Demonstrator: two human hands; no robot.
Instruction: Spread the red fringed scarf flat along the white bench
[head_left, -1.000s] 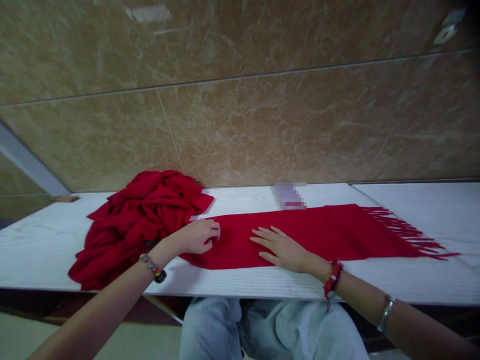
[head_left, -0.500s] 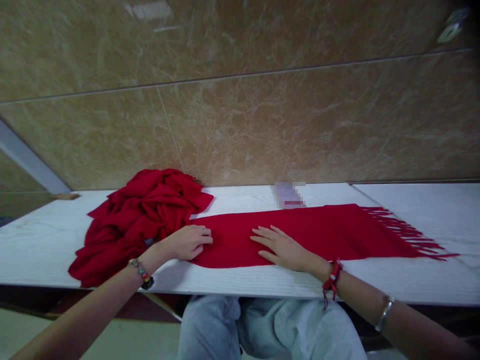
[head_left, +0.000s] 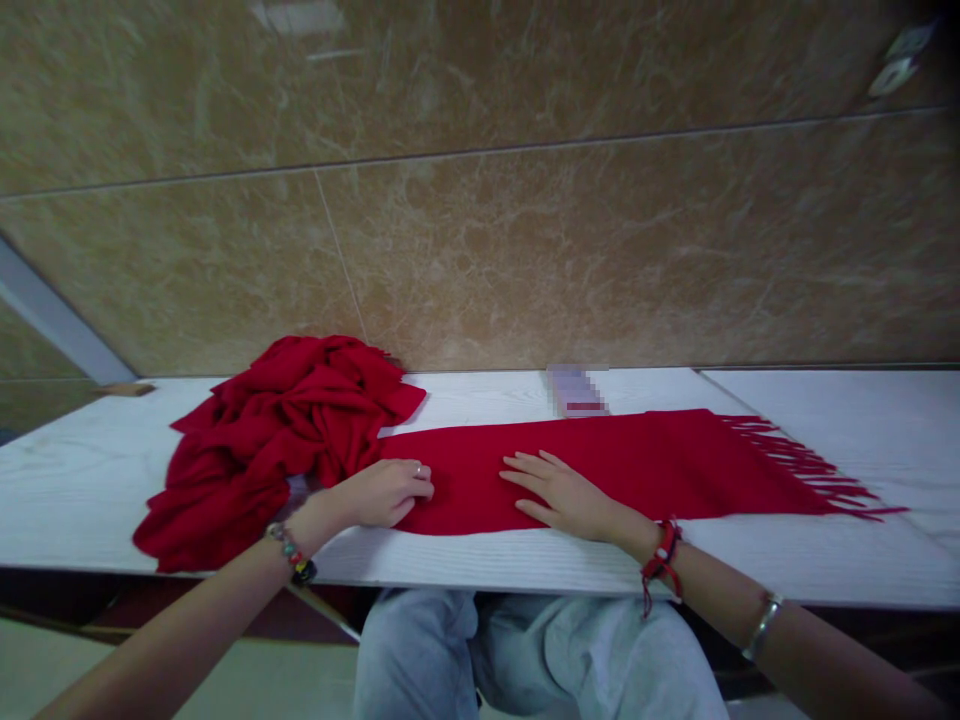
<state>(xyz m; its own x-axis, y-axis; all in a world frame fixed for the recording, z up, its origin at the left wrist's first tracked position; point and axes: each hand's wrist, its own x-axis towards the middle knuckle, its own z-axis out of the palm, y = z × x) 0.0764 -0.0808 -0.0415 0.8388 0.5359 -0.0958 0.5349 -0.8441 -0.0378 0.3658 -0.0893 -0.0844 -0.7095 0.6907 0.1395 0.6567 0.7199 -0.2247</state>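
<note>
We see a flat strip of red cloth [head_left: 675, 460] lying lengthwise on the white tabletop [head_left: 465, 565], its fringe [head_left: 817, 470] splayed out at the right end. At its left end it meets a crumpled red heap [head_left: 300, 410]; we can't tell if both are one piece. Left hand [head_left: 394, 490] is on the strip's left end, just beside the heap: fingers curled inward, thumb tucked low near them, a ring [head_left: 418, 469] on one finger. Whether those fingers pinch any fabric or only press on it, we can't tell. Right hand [head_left: 562, 497] lies palm down around the middle of the strip, fingers stretched out nearly straight and slightly spread, gripping nothing; we see bare red cloth between the two hands. Left wrist has a beaded bracelet [head_left: 291, 552]; right wrist has a red cord bracelet [head_left: 661, 560], with a silver bangle [head_left: 763, 627] further up the forearm. Behind the strip, near its far edge, we note a small pixelated item [head_left: 574, 390], too blurred to identify. A small brown block [head_left: 126, 389] sits by the back left corner. Brown marbled wall [head_left: 480, 250] runs behind the table, with a pale fitting [head_left: 900, 65] high on the right. Below the front edge we see light blue trousers [head_left: 420, 650].
</note>
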